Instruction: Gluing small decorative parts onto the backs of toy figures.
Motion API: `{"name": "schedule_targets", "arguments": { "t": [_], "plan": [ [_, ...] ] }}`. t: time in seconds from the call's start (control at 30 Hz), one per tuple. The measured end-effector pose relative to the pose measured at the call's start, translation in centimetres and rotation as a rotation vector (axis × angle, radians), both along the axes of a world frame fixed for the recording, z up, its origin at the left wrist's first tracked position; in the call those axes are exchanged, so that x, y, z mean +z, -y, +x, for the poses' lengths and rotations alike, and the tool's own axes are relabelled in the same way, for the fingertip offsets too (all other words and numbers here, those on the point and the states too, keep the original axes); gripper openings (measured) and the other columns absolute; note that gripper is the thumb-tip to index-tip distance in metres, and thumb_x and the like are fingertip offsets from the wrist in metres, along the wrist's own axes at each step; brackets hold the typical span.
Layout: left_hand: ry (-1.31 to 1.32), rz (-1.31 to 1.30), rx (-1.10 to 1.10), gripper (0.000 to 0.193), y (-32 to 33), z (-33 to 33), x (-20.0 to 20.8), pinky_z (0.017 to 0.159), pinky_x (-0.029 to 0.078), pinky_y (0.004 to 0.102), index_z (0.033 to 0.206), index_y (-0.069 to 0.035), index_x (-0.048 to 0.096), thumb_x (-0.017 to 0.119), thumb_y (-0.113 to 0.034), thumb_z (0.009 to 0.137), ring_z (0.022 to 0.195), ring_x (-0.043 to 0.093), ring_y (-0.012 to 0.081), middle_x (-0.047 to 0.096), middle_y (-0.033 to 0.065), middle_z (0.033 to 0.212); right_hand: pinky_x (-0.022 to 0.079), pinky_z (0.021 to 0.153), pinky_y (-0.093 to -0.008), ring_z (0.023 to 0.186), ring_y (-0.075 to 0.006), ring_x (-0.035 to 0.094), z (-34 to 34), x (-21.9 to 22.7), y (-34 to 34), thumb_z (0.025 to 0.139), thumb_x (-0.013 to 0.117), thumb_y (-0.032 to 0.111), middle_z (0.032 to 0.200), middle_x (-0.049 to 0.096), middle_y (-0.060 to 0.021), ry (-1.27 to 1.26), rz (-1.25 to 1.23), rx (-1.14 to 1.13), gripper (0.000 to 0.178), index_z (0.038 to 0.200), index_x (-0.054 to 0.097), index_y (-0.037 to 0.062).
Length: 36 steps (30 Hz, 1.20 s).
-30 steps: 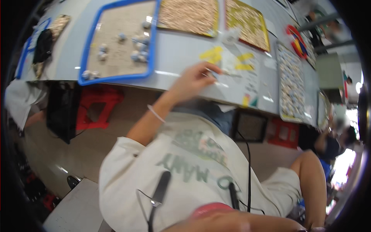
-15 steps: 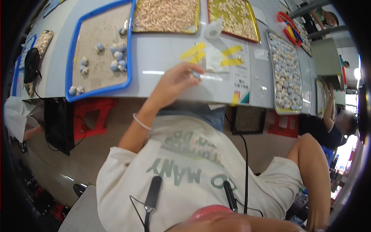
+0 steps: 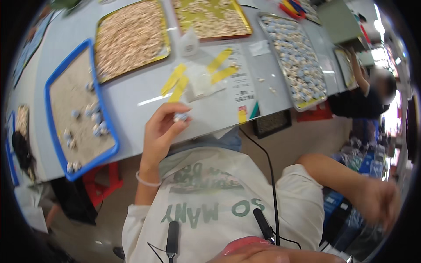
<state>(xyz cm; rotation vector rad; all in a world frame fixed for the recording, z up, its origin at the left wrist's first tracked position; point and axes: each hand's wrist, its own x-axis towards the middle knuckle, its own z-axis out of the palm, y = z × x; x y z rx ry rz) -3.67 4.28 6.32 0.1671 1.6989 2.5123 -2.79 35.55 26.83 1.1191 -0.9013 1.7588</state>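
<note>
Over the table's near edge, my left hand [image 3: 160, 131] pinches a small blue-and-white rounded piece [image 3: 180, 117] between thumb and fingertips. Off to the right, away from the table, is my right hand [image 3: 380, 202]; motion smears its fingers. Left of my left hand lies a blue-rimmed tray [image 3: 103, 127] with a sandy beige bottom and several similar blue-and-white pieces [image 3: 97, 117]. In front of my left hand, a white paper pad [image 3: 202, 85] lies between yellow tape strips [image 3: 179, 85].
Farther back are a tray of beige bits [image 3: 131, 37] and a yellow tray [image 3: 212, 15] of pale bits. A metal tray [image 3: 293, 59] full of blue-and-white pieces stands at the right. A black cable [image 3: 272, 175] hangs before my shirt. Another person [image 3: 364, 94] sits at the far right.
My right hand has swung out to the right from beside my head. My left hand still holds the small piece, now turned more to view. The whole view has shifted and tilted.
</note>
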Motion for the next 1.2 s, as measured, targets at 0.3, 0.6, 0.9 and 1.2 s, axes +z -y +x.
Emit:
{"name": "schedule_targets", "arguments": {
  "t": [0.3, 0.6, 0.9, 1.2],
  "plan": [
    [0.129, 0.068, -0.069, 0.025, -0.2, -0.9, 1.0, 0.078, 0.046, 0.0287, 0.102, 0.002, 0.052, 0.059, -0.004, 0.078, 0.089, 0.055, 0.0180, 0.051, 0.0129, 0.104, 0.045, 0.049, -0.0251, 0.060, -0.0179, 0.054, -3.3, -11.1, -0.8, 0.068, 0.071, 0.010, 0.071, 0.055, -0.0107, 0.842, 0.330, -0.388, 0.022, 0.080, 0.054, 0.0012],
    [0.185, 0.230, -0.040, 0.031, -0.6, -1.6, -0.3, 0.073, 0.049, 0.0279, 0.101, 0.001, 0.052, 0.065, -0.011, 0.076, 0.089, 0.057, 0.0195, 0.054, 0.0138, 0.102, 0.043, 0.045, -0.0240, 0.052, -0.0150, 0.052, -6.0, -16.1, 4.0, 0.071, 0.071, 0.018, 0.068, 0.056, -0.0115, 1.215, 0.407, -0.163, 0.026, 0.077, 0.056, -0.0023],
    [0.150, 0.320, -0.039, 0.026, -0.6, -1.5, -0.8, 0.074, 0.048, 0.0295, 0.100, 0.001, 0.053, 0.063, -0.007, 0.077, 0.093, 0.055, 0.0230, 0.051, 0.0147, 0.105, 0.041, 0.043, -0.0223, 0.050, -0.0132, 0.050, -7.4, -17.8, 7.9, 0.071, 0.070, 0.026, 0.064, 0.055, -0.0091, 1.330, 0.337, 0.153, 0.032, 0.079, 0.053, -0.0009],
    [0.172, 0.388, -0.088, 0.031, 0.0, -1.6, -1.1, 0.084, 0.042, 0.0317, 0.104, 0.003, 0.052, 0.063, -0.005, 0.076, 0.099, 0.051, 0.0219, 0.051, 0.0149, 0.108, 0.036, 0.044, -0.0202, 0.051, -0.0109, 0.047, -8.0, -18.1, 9.5, 0.070, 0.070, 0.029, 0.067, 0.053, -0.0063, 1.461, 0.295, 0.298, 0.033, 0.080, 0.052, 0.0035]
  ]
}}
